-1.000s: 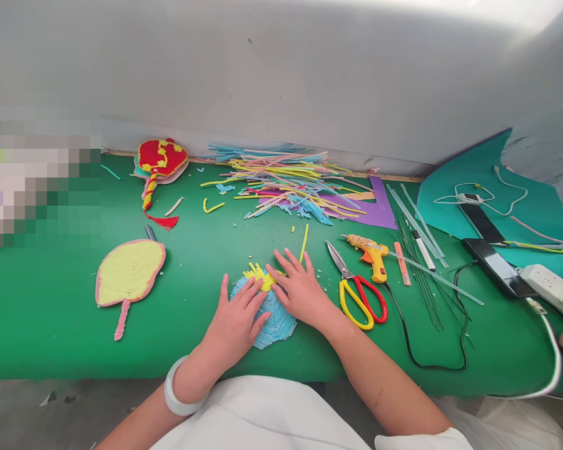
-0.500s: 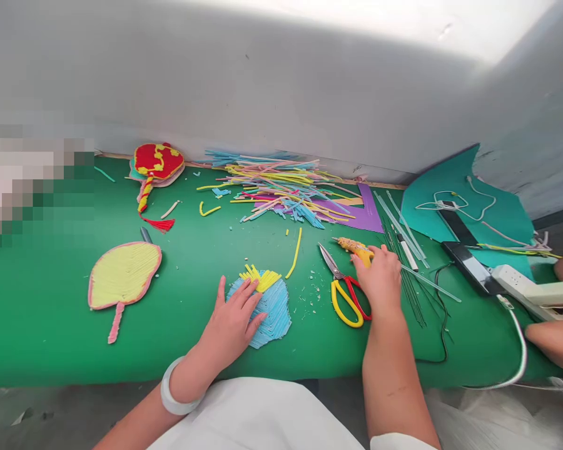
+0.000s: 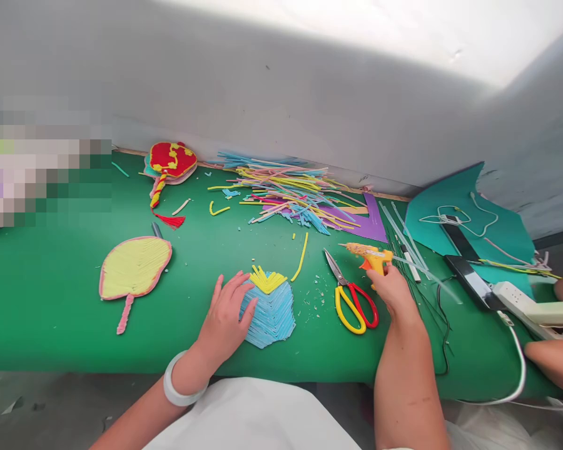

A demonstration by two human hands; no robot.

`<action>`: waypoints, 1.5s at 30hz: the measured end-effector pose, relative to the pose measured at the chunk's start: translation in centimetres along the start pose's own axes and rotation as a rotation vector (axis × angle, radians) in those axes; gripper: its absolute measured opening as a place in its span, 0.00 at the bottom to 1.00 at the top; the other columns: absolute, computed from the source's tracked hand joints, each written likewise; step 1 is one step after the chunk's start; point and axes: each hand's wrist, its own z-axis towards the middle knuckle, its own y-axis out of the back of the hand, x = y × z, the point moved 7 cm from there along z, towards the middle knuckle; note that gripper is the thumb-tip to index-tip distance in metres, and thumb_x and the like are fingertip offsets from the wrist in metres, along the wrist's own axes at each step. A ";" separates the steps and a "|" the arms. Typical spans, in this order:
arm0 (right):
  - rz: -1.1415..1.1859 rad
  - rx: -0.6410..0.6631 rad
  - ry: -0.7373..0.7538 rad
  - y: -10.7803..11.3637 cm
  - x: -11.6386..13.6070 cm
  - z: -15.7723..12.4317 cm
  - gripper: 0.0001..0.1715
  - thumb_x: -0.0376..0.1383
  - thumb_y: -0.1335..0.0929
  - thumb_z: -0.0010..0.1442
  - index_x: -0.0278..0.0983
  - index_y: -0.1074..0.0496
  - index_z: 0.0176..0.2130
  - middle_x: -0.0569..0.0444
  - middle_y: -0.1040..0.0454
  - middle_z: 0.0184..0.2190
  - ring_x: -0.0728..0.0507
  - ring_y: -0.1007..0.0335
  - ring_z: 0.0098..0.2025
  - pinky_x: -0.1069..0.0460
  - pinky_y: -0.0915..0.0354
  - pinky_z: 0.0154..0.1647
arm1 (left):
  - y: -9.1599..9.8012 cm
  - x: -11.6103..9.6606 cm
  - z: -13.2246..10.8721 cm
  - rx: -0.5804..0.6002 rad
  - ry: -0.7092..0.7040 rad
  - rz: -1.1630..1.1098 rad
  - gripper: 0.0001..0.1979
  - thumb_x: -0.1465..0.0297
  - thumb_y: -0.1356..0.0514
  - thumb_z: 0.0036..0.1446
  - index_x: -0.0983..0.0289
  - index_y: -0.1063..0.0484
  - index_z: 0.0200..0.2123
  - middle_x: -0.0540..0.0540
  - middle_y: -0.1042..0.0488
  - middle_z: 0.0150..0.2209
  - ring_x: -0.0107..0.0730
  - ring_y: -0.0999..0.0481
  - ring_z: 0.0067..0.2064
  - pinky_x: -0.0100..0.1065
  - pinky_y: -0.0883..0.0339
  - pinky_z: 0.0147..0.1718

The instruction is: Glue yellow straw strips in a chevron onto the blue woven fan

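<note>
My left hand [image 3: 225, 315] lies flat with fingers spread on the left side of a blue woven piece [image 3: 271, 310] that has a yellow chevron top, on the green table [image 3: 51, 325]. A white bangle circles that wrist. My right hand [image 3: 393, 290] is closed on the handle of a yellow and orange glue gun [image 3: 370, 255], lifted a little off the table with its nozzle pointing left. Red and yellow scissors [image 3: 351, 297] lie between the woven piece and the glue gun.
A pile of coloured strips [image 3: 286, 190] lies at the back on purple paper. A yellow leaf fan [image 3: 134, 269] and a red fan [image 3: 171, 159] lie left. Glue sticks, teal sheet [image 3: 469, 206], phone, power strip [image 3: 530, 300] sit right. Another person's arm [image 3: 551, 362] shows at the right edge.
My right hand left the woven piece, reached right past the scissors and took hold of the glue gun, raising it. My left hand stayed on the woven piece.
</note>
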 end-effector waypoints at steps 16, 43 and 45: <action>0.274 0.650 -0.005 -6.5 7.8 -13.9 0.27 0.55 0.30 0.57 0.37 0.27 0.46 0.51 0.25 0.36 0.49 0.37 0.26 0.52 0.36 0.27 | -2.0 2.2 -0.4 0.257 0.082 0.005 0.33 0.64 0.49 0.68 0.58 0.60 0.70 0.60 0.42 0.68 0.46 0.46 0.70 0.61 0.61 0.68; 0.041 0.743 0.213 -11.4 11.4 -16.8 0.28 0.53 0.36 0.63 0.38 0.29 0.54 0.47 0.23 0.50 0.37 0.28 0.53 0.43 0.33 0.54 | -1.8 2.8 -0.2 0.194 0.123 -0.109 0.33 0.70 0.44 0.64 0.57 0.53 0.68 0.59 0.35 0.64 0.42 0.41 0.68 0.58 0.61 0.69; 0.013 0.726 0.216 -11.3 11.4 -16.8 0.28 0.53 0.36 0.63 0.38 0.28 0.53 0.47 0.22 0.49 0.37 0.27 0.52 0.43 0.32 0.52 | -1.8 2.8 -0.2 0.204 0.125 -0.107 0.33 0.70 0.43 0.64 0.57 0.54 0.68 0.60 0.35 0.64 0.43 0.41 0.68 0.58 0.62 0.69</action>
